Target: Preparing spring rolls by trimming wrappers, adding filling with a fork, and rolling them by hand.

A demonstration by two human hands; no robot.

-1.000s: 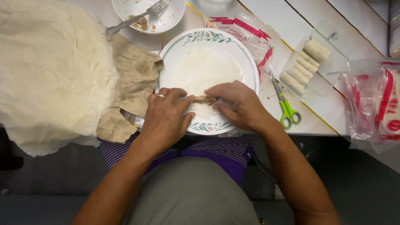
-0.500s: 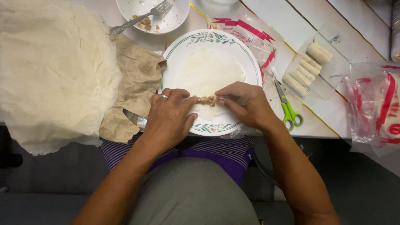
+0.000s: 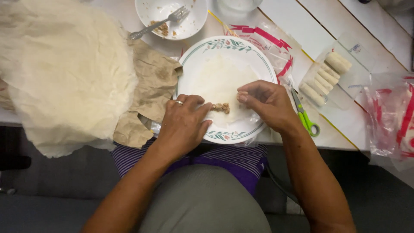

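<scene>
Both of our hands rest on a thin white wrapper (image 3: 224,82) spread over a floral-rimmed plate (image 3: 202,56). Our left hand (image 3: 183,125) presses its fingertips beside a small line of brown filling (image 3: 221,107); our right hand (image 3: 267,103) curls loosely, pinching the wrapper's edge just right of the filling. Near the right hand lie green-handled scissors (image 3: 306,118) and a tray of finished rolls (image 3: 325,77). A stack of wrappers (image 3: 64,73) sits at left.

A clear red-striped plastic bag (image 3: 267,41) lies behind the plate, another red-printed bag (image 3: 390,114) at the table's right edge
</scene>
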